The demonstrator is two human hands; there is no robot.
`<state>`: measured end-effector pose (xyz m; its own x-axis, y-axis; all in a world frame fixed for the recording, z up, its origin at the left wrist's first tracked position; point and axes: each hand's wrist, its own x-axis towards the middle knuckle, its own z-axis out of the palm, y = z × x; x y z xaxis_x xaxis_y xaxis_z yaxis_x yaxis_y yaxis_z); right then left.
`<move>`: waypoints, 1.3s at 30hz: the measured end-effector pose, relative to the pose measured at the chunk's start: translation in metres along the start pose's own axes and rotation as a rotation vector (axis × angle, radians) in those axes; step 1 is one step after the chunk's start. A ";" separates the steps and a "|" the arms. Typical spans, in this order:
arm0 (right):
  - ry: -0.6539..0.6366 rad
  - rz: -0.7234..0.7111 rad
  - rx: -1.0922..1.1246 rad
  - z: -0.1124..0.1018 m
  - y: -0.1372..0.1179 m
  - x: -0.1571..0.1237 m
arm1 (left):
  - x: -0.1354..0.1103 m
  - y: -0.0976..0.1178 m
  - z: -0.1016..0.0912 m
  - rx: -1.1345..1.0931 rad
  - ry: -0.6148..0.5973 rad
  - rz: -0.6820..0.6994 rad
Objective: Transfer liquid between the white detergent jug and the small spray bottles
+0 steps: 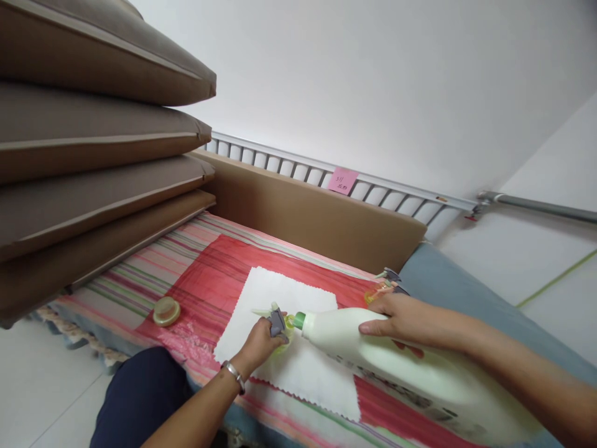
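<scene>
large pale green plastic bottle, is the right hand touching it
Touching: the head view shows the right hand with its thumb against the pale green plastic bottle.

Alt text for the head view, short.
The right hand holds a large pale green bottle tilted, its mouth close to a grey spray head in the left hand, above a white zigzag-edged sheet on translucent red material. Brown cushions are stacked at left.

Bottle point(415, 364) partly over cloth point(280, 295), cloth on sheet point(198, 280), cushions point(97, 115) stacked left, radiator point(284, 165) behind
</scene>
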<state>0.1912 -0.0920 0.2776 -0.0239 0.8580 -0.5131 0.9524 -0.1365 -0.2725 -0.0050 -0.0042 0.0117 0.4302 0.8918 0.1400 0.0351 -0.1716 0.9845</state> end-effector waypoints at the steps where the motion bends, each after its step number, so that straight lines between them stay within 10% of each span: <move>1: 0.000 -0.002 0.000 0.000 -0.001 0.000 | 0.000 -0.001 0.000 0.001 0.001 -0.001; 39: 0.009 0.035 -0.037 -0.005 -0.014 -0.002 | 0.004 -0.007 0.002 0.002 0.001 0.007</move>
<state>0.1793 -0.0895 0.2868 0.0123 0.8575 -0.5144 0.9631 -0.1485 -0.2245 -0.0019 -0.0005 0.0053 0.4298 0.8909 0.1466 0.0343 -0.1784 0.9834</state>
